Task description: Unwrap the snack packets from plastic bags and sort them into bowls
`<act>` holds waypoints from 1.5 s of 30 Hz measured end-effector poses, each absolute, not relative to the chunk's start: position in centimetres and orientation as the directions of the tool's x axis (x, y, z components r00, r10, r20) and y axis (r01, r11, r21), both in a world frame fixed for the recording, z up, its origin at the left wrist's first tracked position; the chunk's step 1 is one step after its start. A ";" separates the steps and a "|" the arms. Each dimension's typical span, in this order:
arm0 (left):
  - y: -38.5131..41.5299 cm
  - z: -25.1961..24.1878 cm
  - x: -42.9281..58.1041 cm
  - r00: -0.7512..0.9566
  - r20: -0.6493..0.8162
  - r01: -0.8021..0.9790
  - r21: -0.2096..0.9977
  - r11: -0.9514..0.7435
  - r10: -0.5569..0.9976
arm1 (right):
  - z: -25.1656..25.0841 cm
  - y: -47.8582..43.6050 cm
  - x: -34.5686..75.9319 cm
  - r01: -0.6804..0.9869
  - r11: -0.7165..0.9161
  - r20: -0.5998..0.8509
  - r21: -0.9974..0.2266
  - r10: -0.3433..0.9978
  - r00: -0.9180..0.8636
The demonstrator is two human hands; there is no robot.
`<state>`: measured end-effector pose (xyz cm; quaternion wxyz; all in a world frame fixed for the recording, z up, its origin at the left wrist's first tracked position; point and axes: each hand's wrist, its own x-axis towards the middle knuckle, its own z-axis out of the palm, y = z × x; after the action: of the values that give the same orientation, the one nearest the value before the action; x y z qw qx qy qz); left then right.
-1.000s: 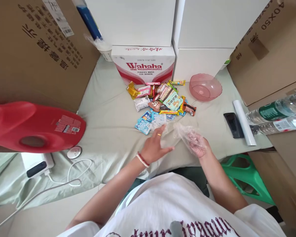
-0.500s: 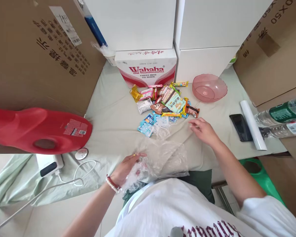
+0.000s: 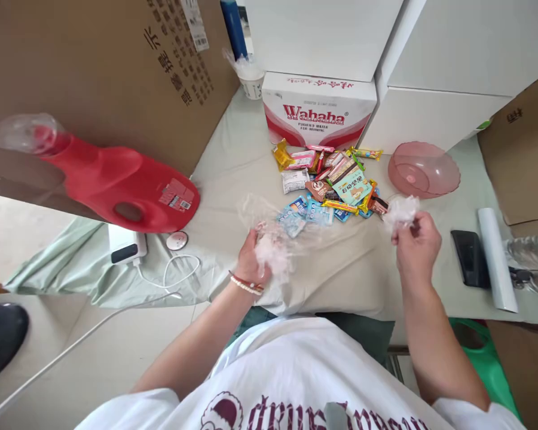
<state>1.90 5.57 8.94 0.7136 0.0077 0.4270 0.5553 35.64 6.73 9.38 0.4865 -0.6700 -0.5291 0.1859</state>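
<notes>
My left hand (image 3: 252,264) is closed on a crumpled clear plastic bag (image 3: 269,239), held just above the pale green cloth (image 3: 233,179). My right hand (image 3: 416,242) pinches a second scrunched piece of clear plastic (image 3: 400,211) at its fingertips. Between and beyond the hands lies a pile of wrapped snacks and candy packets (image 3: 329,182). A pink translucent bowl (image 3: 424,169) stands to the right of the pile, just beyond my right hand.
A red jug (image 3: 116,185) lies on its side at left, with a white power bank (image 3: 125,248) and cable beside it. A Wahaha carton (image 3: 318,110) and white boxes stand behind. A black phone (image 3: 470,258), a white roll (image 3: 497,257) and water bottles are at right.
My left hand gathered the plastic bag and lifted it toward the snacks. My right hand picked up a second scrunched piece of plastic. The camera view swung left.
</notes>
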 end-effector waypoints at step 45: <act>2.9 8.2 2.5 0.205 -0.648 -0.455 0.600 0.658 0.733 | 17.2 34.1 41.8 0.969 0.137 0.097 -0.207 0.988 -0.119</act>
<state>2.50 2.90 8.16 0.7635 0.1405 0.4960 0.3889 41.76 34.09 17.20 0.1056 -0.6553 -0.7466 0.0460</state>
